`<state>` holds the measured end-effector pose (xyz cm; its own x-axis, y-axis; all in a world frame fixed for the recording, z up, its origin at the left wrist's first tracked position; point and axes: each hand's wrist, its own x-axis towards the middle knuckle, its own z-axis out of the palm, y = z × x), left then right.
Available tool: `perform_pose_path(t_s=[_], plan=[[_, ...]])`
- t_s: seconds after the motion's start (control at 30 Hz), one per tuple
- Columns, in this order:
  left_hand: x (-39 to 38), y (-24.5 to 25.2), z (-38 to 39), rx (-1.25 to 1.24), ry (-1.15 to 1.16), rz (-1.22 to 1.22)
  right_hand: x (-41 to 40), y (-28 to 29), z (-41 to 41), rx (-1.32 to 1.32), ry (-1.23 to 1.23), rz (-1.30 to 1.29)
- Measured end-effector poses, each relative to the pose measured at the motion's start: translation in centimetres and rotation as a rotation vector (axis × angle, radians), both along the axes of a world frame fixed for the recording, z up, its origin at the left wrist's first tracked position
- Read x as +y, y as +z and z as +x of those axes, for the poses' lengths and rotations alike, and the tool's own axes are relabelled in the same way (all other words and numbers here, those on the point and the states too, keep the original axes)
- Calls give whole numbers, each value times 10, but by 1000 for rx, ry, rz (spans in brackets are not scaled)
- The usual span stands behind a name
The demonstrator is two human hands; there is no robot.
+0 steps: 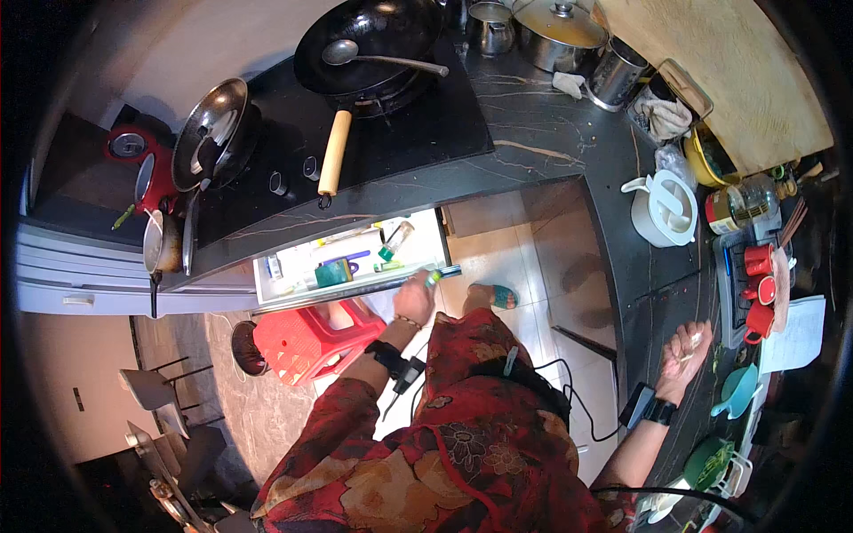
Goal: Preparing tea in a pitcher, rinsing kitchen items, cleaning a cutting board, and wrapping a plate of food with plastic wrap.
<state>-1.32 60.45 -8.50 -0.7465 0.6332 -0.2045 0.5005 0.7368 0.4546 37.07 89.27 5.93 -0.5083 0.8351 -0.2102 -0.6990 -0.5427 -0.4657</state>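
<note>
My left hand (414,298) is at the front edge of an open white drawer (300,260), with a small green-and-white item (433,277) between its fingers. In the drawer lie a green-capped bottle (396,241), a green sponge-like item (333,272), a purple-handled tool (356,258) and several small packets. My right hand (685,346) is above the dark counter at the right, its fingers curled round a small pale item (693,341) that I cannot identify.
A wok (366,46) with a ladle (400,61) and a frying pan (213,133) stand on the black cooktop (413,133). A white lidded container (664,208), red cups (760,320) and a green colander (710,466) are on the right counter. A red plastic stool (300,343) stands below the drawer.
</note>
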Motion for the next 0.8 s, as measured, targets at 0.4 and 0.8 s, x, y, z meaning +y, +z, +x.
perform_pose_path(t_s=[0.4, 0.8], plan=[[-8, 11, -31, 451, -620, -212, -9, 14, -9, 5, -295, -167], [188, 67, -51, 579, -779, 445, 7, 9, 38, -88, -558, -172]])
